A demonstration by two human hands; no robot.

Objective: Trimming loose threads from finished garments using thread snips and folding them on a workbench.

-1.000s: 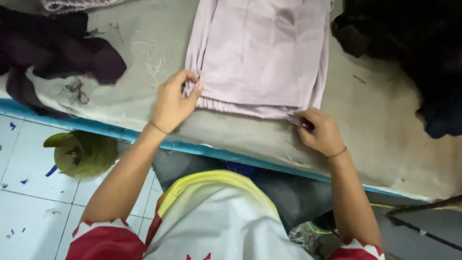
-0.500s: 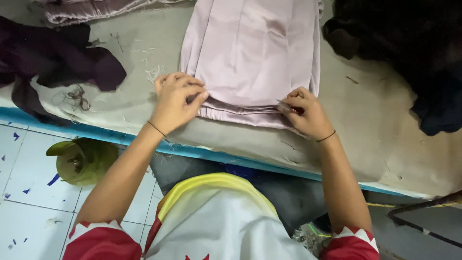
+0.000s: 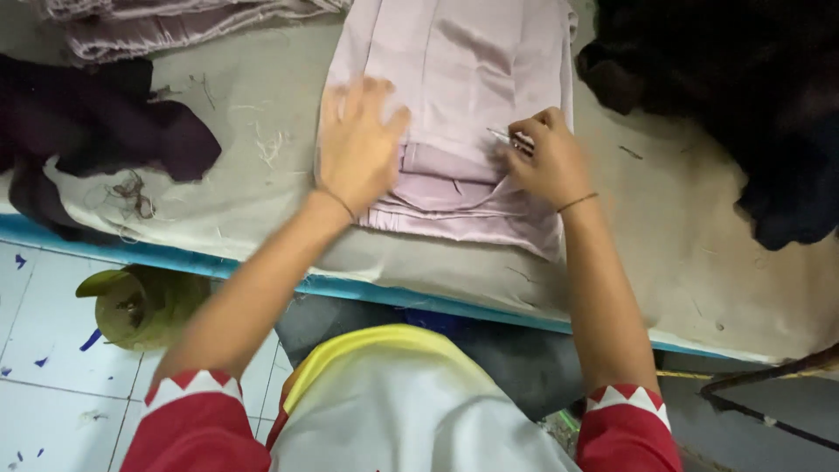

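Two bare hands are on the work: the left hand (image 3: 358,144) and the right hand (image 3: 546,162). One folded pale pink cloth garment (image 3: 463,96) lies under them. One thin metal tool (image 3: 511,140) is present. Two dark cloth heaps (image 3: 96,131) (image 3: 743,96) flank it, and one green plastic pot (image 3: 140,301) sits below.

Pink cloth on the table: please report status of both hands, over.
Left hand flat on the folded pink cloth, blurred. Right hand pinches a thin metal tool at its fold. Dark cloth lies apart, left.

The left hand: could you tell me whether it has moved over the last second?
Yes. The left hand has slid from the near folded edge farther up onto the pale pink garment, away from the table's blue edge.
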